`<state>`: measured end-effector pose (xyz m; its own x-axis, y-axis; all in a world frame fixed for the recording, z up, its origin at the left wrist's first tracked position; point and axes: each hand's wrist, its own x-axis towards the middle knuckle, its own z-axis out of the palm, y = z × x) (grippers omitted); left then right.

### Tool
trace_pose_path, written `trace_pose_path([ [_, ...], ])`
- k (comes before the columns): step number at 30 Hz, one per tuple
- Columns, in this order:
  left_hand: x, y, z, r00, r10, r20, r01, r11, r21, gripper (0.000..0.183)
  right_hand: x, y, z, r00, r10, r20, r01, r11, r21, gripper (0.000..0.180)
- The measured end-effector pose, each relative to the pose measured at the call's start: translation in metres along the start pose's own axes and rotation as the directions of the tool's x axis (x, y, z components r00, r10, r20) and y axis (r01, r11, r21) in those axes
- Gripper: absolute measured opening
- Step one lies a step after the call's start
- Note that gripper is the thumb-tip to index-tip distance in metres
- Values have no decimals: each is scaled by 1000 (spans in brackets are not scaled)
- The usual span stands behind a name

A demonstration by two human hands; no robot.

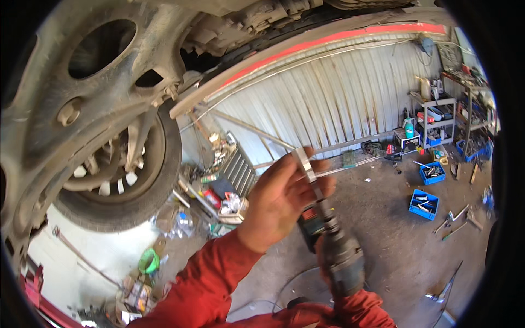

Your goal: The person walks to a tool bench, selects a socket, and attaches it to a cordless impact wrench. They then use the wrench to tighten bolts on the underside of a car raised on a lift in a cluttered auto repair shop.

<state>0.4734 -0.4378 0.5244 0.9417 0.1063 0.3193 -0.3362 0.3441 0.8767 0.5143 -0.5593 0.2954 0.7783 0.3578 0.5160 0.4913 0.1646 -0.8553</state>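
Observation:
In the middle of the head view, my left hand [275, 201] is raised, its fingers around a bright metal socket [304, 164]. The socket lines up with a dark extension [323, 207] that runs from the nose of a cordless impact wrench [342, 262]. My right hand [323, 260] is around the wrench's handle, mostly hidden behind the tool body. A dark battery pack [309, 225] shows to the left of the tool. Above and to the left hangs the car's metal subframe [98, 98], with a bolt end [166, 92] at its edge.
A wheel's tyre [170, 164] hangs at the left. Beyond it are a cluttered workbench [229, 213] and a green bucket [148, 261]. Blue crates [423, 205], hand tools [455, 217] and a shelf cart [439, 119] stand or lie at the right. A cable [287, 283] crosses the floor.

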Motion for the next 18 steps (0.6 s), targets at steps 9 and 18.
trace_pose_path([
  [9,-54,128,-98,526,753,396,-538,-67,840,34,-8,-80,135,998,-22,52,5,949,314,12],
  [18,-22,135,-96,426,656,624,-573,-338,746,31,1,-57,152,858,-331,-393,509,643,572,40],
])
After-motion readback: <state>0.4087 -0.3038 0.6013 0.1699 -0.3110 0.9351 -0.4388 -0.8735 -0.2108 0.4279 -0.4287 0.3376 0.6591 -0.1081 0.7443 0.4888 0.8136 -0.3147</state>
